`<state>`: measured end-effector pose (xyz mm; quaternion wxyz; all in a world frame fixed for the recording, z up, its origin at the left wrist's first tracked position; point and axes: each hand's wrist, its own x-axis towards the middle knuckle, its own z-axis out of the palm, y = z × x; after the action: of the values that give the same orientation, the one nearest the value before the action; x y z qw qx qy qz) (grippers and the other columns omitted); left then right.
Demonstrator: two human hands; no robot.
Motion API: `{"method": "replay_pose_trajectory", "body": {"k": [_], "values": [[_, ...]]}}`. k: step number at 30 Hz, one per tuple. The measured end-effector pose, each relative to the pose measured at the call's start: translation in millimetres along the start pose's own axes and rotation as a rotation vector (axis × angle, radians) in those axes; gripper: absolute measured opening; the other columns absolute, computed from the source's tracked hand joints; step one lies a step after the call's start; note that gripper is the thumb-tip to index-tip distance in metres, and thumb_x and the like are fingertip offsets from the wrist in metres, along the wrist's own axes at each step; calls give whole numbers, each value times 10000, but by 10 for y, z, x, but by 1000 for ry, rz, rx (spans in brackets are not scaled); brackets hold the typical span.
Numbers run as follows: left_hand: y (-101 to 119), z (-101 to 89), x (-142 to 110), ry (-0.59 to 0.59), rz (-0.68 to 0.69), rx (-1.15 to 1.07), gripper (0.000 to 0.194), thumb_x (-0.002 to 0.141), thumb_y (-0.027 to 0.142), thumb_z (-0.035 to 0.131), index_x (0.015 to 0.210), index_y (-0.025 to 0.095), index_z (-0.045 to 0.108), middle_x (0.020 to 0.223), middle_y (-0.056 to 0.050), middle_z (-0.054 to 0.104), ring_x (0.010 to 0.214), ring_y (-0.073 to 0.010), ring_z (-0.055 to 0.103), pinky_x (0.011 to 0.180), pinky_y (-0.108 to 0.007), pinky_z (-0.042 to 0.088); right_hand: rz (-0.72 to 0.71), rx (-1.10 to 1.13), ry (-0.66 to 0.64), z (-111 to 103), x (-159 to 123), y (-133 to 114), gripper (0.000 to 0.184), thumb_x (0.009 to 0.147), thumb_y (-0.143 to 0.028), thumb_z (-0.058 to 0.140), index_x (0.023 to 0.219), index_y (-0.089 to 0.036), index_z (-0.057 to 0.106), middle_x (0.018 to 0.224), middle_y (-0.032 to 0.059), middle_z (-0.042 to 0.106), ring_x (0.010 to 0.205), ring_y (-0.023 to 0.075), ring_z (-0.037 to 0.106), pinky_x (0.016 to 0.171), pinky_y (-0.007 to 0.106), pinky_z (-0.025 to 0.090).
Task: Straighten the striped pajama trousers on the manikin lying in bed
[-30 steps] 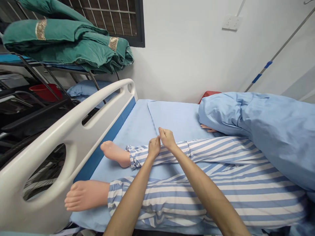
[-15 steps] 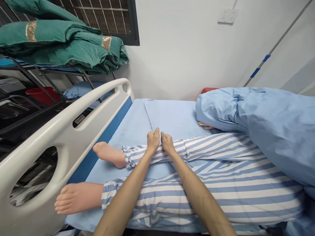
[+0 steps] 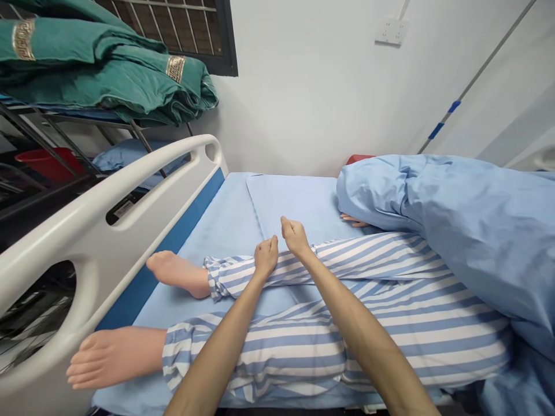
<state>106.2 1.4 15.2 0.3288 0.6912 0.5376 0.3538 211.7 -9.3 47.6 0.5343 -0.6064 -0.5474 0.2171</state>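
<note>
The blue-and-white striped cotton trouser leg (image 3: 359, 258) on the farther leg of a manikin lies directly beneath the person's two bare hands. The grip is neither spread nor pinching: the left hand (image 3: 266, 258) curls loosely with its fingers bunched, and the right hand (image 3: 296, 237) does the same a little farther up the bed, the two near each other but apart. Neither visibly holds cloth, and this view cannot show whether either one touches the trouser leg. The left hand sits over the shin, toward the gathered cuff (image 3: 219, 278), while the right is at the leg's upper edge. The cotton looks light, soft and loose, likely to slide and bunch, so the cuff or a fold looks the surest place to pinch it. The limb inside probably feels heavier and stiffer, and would be best supported from beneath at the ankle. Just past the cuff lies a pale rubbery manikin foot (image 3: 176, 274), and a second striped leg (image 3: 277, 352) runs below the forearms. Around them are a light blue bed sheet (image 3: 295, 202), a white plastic bed rail (image 3: 108, 214) and a bunched light blue quilt (image 3: 451, 231).
</note>
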Motion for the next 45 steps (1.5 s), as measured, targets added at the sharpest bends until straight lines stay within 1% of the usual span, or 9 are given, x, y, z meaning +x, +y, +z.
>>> {"method": "replay_pose_trajectory", "body": {"k": [6, 11, 15, 19, 23, 27, 34, 40, 45], "values": [[5, 7, -11, -4, -13, -32, 471, 933, 360, 378, 487, 207, 370, 498, 10, 416, 554, -123, 391, 602, -270, 302, 28, -80, 13, 66, -240, 292, 523, 940, -544, 300, 526, -227, 343, 504, -25, 390, 536, 119, 363, 546, 267, 271], [273, -16, 89, 68, -63, -217, 485, 925, 348, 393, 464, 215, 330, 458, 26, 345, 503, -109, 350, 571, -276, 311, 65, 27, 54, 73, -235, 385, 527, 942, -550, 270, 535, -227, 356, 503, -26, 389, 525, 118, 378, 548, 260, 305], [433, 85, 140, 130, -64, -341, 484, 939, 351, 367, 480, 219, 295, 468, 31, 318, 496, -100, 324, 560, -262, 320, 92, 129, 63, 42, -192, 401, 543, 923, -589, 282, 525, -229, 360, 495, -25, 384, 513, 115, 376, 539, 257, 320], [327, 244, 47, 99, -64, -152, 472, 933, 317, 390, 477, 211, 331, 479, 19, 366, 525, -113, 353, 581, -267, 290, 97, 169, 77, 54, -198, 391, 511, 903, -584, 313, 535, -232, 352, 503, -25, 384, 524, 118, 372, 531, 258, 315], [228, 303, -37, 120, -64, 18, 445, 944, 307, 382, 513, 202, 417, 533, -6, 457, 571, -132, 382, 607, -273, 257, 125, 76, 82, 31, -154, 279, 466, 898, -528, 316, 541, -231, 357, 521, -12, 415, 545, 127, 384, 536, 263, 298], [257, 294, -39, 115, -60, 28, 459, 952, 305, 376, 506, 199, 395, 514, 3, 419, 562, -130, 340, 602, -283, 224, 8, -65, 71, -123, -56, 178, 486, 916, -511, 334, 521, -229, 346, 503, -19, 385, 534, 123, 356, 545, 273, 258], [278, 291, -52, 120, -35, 24, 460, 919, 284, 407, 473, 191, 342, 490, 23, 349, 549, -112, 313, 590, -278, 205, 74, -96, 83, -272, -149, 463, 502, 932, -507, 310, 515, -226, 319, 480, -33, 352, 530, 112, 333, 541, 269, 231], [417, 263, 84, 128, -88, -191, 483, 909, 282, 443, 466, 203, 266, 469, 43, 254, 514, -95, 290, 552, -254, 235, 91, -1, 132, -246, -177, 572, 503, 924, -545, 282, 532, -231, 321, 491, -41, 334, 519, 113, 332, 544, 270, 250], [614, 464, 141, 161, -59, -312, 473, 937, 316, 404, 491, 205, 288, 477, 48, 285, 513, -94, 309, 554, -242, 270, 105, 65, 143, -262, -143, 579, 495, 911, -545, 300, 539, -225, 370, 505, -30, 379, 540, 121, 364, 555, 268, 280]]}}
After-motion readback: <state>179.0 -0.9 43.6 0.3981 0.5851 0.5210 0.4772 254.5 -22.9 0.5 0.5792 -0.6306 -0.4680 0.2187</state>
